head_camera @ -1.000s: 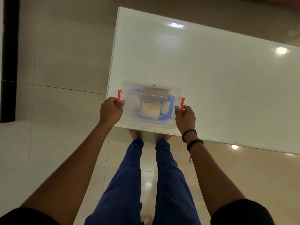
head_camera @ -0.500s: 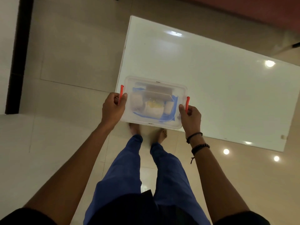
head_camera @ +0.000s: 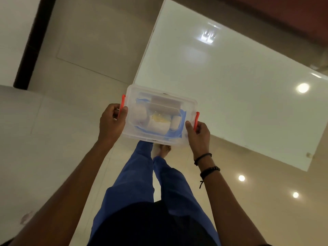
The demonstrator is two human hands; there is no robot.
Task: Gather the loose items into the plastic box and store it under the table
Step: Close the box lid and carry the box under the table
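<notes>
**No readable text in view**

I see no legible text, label, brand or number anywhere. The plastic box (head_camera: 160, 115) carries no marking I can read; its lid is plain and the contents show through too blurred for print. The white table (head_camera: 230, 89) shows only light glare.

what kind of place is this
Probably an indoor room, home or office; hard to say which. A bare glossy white table stands on a polished tiled floor that mirrors round ceiling lights, and both hands hold a lidded plastic box at the table's corner.
</notes>
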